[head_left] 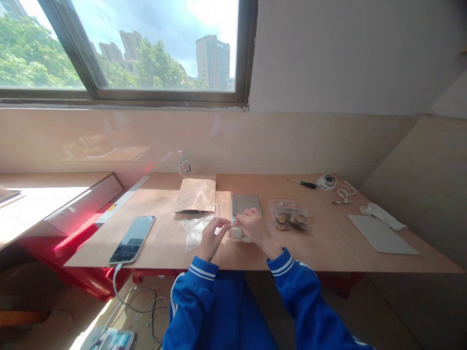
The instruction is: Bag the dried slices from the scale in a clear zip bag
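Left hand (210,238) pinching clear bag (194,232), right hand (254,227) gripping pale lump (236,234), phone (133,239) left, filled bag (290,216) right, paper pouch (197,194) behind

Bright blue sleeves (188,304) end in ribbed cuffs (203,271) (two white stripes each); left hand (211,238) and right hand (256,228) are bare; trousers (228,311) are blue too.

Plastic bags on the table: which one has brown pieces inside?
The right bag, lying to the right of the right hand, holds brown pieces. The left bag, by the left hand, looks empty.
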{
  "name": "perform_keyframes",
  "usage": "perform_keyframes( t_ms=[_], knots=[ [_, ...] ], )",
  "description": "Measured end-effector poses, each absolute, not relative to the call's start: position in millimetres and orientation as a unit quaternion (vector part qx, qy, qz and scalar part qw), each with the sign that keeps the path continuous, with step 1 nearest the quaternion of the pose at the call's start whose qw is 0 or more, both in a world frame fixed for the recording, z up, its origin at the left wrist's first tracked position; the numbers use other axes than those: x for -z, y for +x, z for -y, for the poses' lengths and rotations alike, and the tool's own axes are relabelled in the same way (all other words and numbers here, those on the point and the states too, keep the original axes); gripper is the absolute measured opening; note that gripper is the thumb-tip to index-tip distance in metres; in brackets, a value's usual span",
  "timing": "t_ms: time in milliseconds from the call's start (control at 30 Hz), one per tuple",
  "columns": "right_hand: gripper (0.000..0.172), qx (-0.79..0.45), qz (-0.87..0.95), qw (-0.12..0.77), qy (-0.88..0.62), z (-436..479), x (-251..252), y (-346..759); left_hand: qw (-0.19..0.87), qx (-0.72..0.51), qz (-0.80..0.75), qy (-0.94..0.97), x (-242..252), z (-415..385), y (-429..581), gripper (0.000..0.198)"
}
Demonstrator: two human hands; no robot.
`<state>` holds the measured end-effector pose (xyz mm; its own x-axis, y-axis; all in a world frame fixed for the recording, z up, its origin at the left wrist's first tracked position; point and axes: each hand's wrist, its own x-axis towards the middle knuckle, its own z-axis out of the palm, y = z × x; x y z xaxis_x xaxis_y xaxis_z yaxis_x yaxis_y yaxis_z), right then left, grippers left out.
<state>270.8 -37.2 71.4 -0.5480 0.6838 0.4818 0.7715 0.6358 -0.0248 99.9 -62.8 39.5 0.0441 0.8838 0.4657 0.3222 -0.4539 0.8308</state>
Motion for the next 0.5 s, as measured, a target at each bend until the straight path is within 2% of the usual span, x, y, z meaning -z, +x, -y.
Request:
perform_keyframes(
  t_ms=[233,367,500],
  knots=[
    [0.014,0.099,0.885,0.227,-0.395,40.9,-70.0,270.7,0.251,-0.522,-0.464,0.67,-36.1,62.8,100.8,0.018],
    [0.017,0.056,0.881,0.255,-0.395,41.7,-71.6,273.5,0.264,-0.522,-0.475,0.657,-37.4,64.4,101.9,0.019],
    [0.021,0.074,0.871,0.258,-0.412,42.0,-70.7,271.3,0.259,-0.523,-0.46,0.67,-40.2,64.1,107.9,0.019]
  ],
)
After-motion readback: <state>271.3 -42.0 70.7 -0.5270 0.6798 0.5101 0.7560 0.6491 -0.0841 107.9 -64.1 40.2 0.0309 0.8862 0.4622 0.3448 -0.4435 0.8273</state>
